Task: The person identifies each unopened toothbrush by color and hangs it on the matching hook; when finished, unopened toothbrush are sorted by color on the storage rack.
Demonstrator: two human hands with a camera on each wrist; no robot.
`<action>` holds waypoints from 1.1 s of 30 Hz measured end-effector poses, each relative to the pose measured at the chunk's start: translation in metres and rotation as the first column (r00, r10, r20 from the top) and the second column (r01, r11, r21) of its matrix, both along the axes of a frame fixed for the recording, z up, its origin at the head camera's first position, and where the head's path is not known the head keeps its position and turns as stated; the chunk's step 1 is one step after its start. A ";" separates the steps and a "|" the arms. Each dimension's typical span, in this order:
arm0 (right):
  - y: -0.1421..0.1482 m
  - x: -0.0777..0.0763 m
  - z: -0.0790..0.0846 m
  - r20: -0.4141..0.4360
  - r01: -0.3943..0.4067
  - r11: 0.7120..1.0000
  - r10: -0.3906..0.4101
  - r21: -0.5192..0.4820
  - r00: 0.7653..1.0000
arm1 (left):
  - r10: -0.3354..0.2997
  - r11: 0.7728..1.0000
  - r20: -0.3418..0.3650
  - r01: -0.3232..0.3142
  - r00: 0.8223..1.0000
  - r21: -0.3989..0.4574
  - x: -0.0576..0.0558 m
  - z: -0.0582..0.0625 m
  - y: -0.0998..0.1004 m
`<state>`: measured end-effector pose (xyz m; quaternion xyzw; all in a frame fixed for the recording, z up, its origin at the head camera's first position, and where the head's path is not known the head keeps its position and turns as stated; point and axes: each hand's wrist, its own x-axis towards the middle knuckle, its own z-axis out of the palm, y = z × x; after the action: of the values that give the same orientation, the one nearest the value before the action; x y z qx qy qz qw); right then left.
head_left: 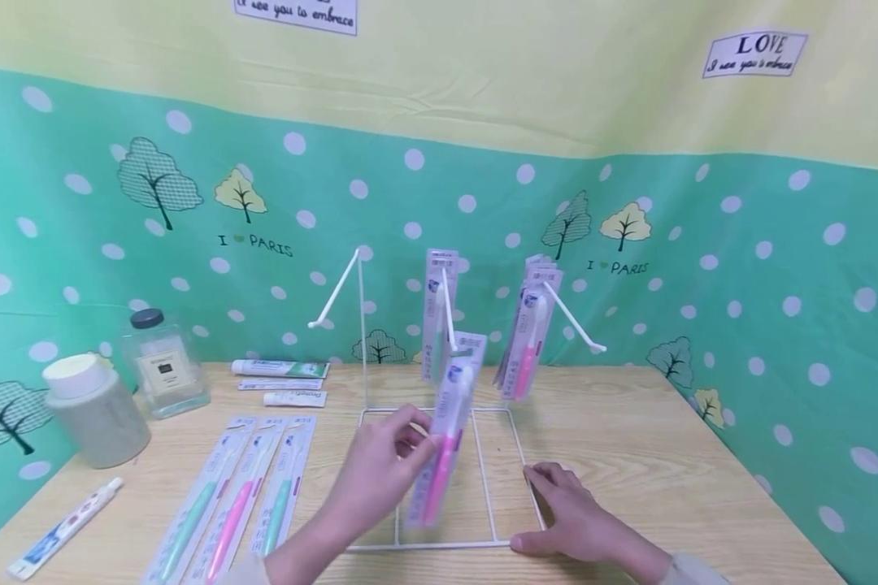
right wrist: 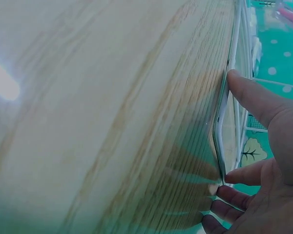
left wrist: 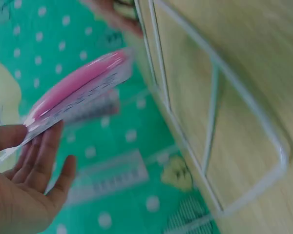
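My left hand (head_left: 384, 467) pinches a packaged pink toothbrush (head_left: 446, 455) between thumb and fingers, low on its package. The package is tilted, its top at the tip of the white wire rack's (head_left: 485, 479) middle hook (head_left: 449, 313); whether the hook passes through the hole I cannot tell. In the left wrist view the pink handle (left wrist: 80, 80) shows above the fingers. My right hand (head_left: 574, 516) touches the rack's base at its front right corner, thumb (right wrist: 254, 95) and fingertips pressed against the wire. A green packaged toothbrush (head_left: 439, 313) hangs on the middle hook.
Several pink packaged toothbrushes (head_left: 530, 337) hang on the right hook (head_left: 574, 317); the left hook (head_left: 334, 288) is bare. Left of the rack lie three packaged toothbrushes (head_left: 234, 504), toothpaste tubes (head_left: 281, 370) and another tube (head_left: 66, 528). A capped jar (head_left: 97, 414) and a glass bottle (head_left: 164, 374) stand behind.
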<state>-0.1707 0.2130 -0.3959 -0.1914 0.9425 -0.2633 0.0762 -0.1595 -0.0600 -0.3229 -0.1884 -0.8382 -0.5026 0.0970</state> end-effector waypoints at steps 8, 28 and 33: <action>-0.001 0.001 0.000 -0.040 -0.004 1.000 0.003 -0.020 0.999 | -0.198 0.960 -0.188 0.229 0.962 0.161 0.018 0.008 0.043; 0.001 -0.002 -0.009 -0.230 -0.141 0.984 0.113 -0.109 0.967 | -0.211 0.956 -0.198 0.244 0.957 0.162 0.007 0.021 0.093; 0.004 0.001 -0.006 -0.136 -0.077 0.996 0.071 -0.042 0.988 | -0.149 0.972 -0.132 0.170 0.980 0.162 -0.009 0.016 0.098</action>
<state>-0.1701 0.2166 -0.4021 -0.2451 0.9313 -0.2689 0.0178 -0.1687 0.0375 -0.3070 -0.2758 -0.7664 -0.5672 0.1221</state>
